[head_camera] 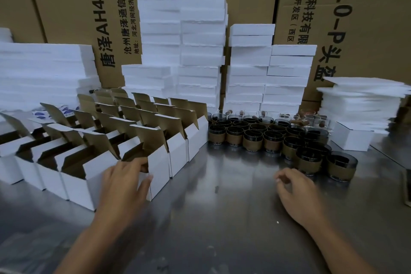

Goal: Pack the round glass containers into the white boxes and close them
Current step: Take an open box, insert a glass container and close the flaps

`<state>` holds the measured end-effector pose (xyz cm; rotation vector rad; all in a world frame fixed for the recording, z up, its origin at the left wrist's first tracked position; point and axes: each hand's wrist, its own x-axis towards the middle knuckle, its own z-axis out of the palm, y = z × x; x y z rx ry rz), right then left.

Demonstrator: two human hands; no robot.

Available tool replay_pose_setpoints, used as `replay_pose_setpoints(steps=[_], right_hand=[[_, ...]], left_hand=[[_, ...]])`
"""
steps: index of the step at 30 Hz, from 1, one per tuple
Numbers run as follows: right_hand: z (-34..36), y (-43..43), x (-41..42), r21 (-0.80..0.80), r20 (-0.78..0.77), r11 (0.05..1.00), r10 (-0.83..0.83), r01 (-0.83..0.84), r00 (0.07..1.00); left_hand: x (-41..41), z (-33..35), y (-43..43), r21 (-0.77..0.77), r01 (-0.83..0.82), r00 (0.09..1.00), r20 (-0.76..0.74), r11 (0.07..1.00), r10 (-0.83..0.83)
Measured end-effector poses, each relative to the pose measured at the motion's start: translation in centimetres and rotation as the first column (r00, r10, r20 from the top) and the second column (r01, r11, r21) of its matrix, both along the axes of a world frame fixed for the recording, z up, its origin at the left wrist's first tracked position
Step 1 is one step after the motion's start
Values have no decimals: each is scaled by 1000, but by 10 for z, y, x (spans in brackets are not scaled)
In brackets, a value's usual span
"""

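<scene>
Rows of open white boxes (178,151) with brown insides and raised lids fill the left of the metal table (222,218). My left hand (124,184) grips the nearest open box (159,169) at its front corner, fingers over the rim and thumb on its side wall. A cluster of round dark glass containers (307,159) with tan bands stands at the centre right. My right hand (295,193) hovers over the bare table just in front of them, fingers loosely curled, holding nothing.
Tall stacks of white foam pieces (200,51) stand behind the boxes and glasses, with more foam stacks at the far left (44,69) and right (360,104). A closed white box (351,138) sits at the right. Large printed cardboard cartons (89,6) form the back wall.
</scene>
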<state>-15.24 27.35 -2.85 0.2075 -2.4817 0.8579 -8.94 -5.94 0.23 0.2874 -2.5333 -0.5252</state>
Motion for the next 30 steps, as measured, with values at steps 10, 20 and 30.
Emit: replay_pose_setpoints(steps=[10,20,30], right_hand=[[1,-2,-1,-96,-24,995,16,-18,1000],[5,24,-11,-128,-38,970,-215,209,976],[8,41,-19,28,209,932,-360,362,909]], left_hand=[[6,24,91,-254,323,821,-403,912,-403],[-41,16,191,-216,384,848,-301,898,-436],[-71,8,200,-188,454,843,-224,871,-488]])
